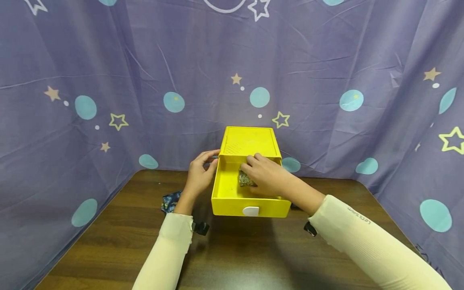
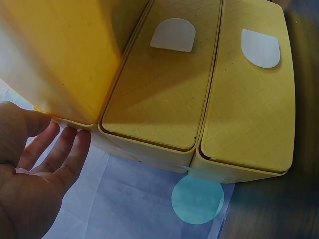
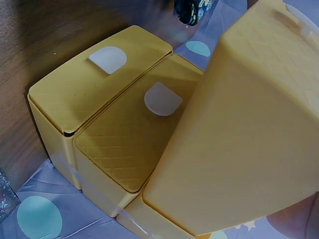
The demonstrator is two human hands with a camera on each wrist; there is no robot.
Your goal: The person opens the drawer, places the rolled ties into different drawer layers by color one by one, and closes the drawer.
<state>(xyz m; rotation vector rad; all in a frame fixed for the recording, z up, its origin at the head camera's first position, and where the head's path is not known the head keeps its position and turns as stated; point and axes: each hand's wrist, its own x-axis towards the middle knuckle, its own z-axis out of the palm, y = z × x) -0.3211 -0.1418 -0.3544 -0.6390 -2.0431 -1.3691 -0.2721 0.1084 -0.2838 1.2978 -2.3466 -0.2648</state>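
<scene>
A yellow drawer unit (image 1: 250, 141) stands at the back of the table, its top drawer (image 1: 226, 187) pulled out. My right hand (image 1: 266, 173) reaches into that drawer with bent fingers and grips a small speckled grey-green bundle (image 1: 245, 179); part of the bundle is hidden under the hand. My left hand (image 1: 201, 171) is at the unit's left side. In the left wrist view its extended fingers (image 2: 75, 152) touch the side edge just below the open drawer, and the thumb lies against it too.
Two closed drawers, a middle one (image 2: 154, 94) and a lower one (image 2: 249, 109), sit below, each with a white tab handle. A dark patterned cloth item (image 1: 170, 201) lies left of the unit on the brown wooden table (image 1: 239, 257). A purple curtain (image 1: 203, 72) hangs close behind.
</scene>
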